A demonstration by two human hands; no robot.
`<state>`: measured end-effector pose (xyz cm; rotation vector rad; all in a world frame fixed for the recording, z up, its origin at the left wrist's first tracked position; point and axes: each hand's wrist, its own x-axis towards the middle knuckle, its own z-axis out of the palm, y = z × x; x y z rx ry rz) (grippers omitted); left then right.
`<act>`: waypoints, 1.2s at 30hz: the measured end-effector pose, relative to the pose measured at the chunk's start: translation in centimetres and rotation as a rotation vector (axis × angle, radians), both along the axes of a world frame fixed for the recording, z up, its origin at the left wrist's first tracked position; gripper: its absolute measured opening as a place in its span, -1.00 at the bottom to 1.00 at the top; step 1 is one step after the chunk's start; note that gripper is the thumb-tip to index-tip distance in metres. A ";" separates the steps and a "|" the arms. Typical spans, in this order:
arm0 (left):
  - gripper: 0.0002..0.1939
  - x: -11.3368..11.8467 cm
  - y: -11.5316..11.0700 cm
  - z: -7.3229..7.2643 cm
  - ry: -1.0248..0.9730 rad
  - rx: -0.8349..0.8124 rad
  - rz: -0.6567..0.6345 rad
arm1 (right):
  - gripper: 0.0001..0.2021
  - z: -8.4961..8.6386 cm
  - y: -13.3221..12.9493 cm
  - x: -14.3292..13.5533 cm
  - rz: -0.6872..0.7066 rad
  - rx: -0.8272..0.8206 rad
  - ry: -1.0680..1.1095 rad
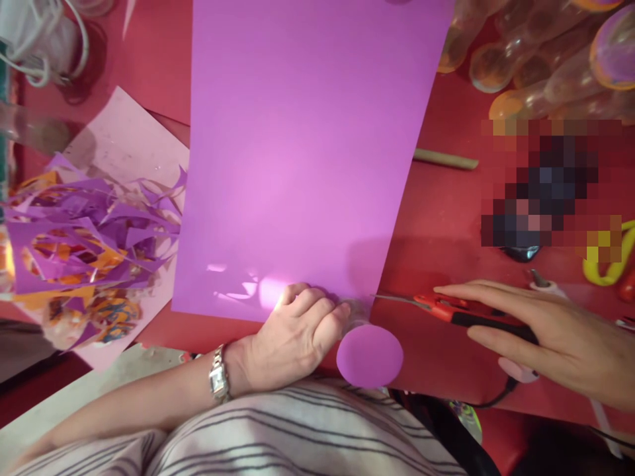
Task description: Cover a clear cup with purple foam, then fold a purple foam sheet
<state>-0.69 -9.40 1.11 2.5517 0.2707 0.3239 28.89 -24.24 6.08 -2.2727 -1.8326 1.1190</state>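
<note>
My left hand (pixel 302 330), with a watch on its wrist, is closed around a clear plastic bottle (pixel 356 314) that it mostly covers. A round purple disc (pixel 370 357) shows at the bottle's near end. Under that hand lies the bottom edge of a large purple sheet (pixel 297 165). My right hand (pixel 555 330) has its thumb and fingers stretched out and apart. Between them lies a red and black soldering iron (pixel 446 313), its thin metal tip pointing left to the sheet's lower right corner.
Purple and orange scraps (pixel 94 231) pile on a pink sheet (pixel 129 132) at left. Several clear bottles (pixel 496 59) lie at upper right. A stick (pixel 449 158) pokes from under the purple sheet. A yellow loop (pixel 595 271) and a white corded device (pixel 40 39) also lie on the red table (pixel 436 225).
</note>
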 end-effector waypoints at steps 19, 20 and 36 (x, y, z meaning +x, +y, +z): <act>-0.78 0.1 -0.5 -0.2 -0.037 0.040 0.027 | -0.43 1.8 2.4 -1.8 -0.260 -0.249 0.215; -0.78 0.1 -0.5 -0.2 -0.038 0.041 0.028 | -0.44 1.8 2.4 -1.9 -0.266 -0.247 0.224; -0.80 0.0 -0.4 -0.4 -0.023 0.062 0.021 | -0.55 0.0 -0.2 -0.9 -0.067 -0.150 0.128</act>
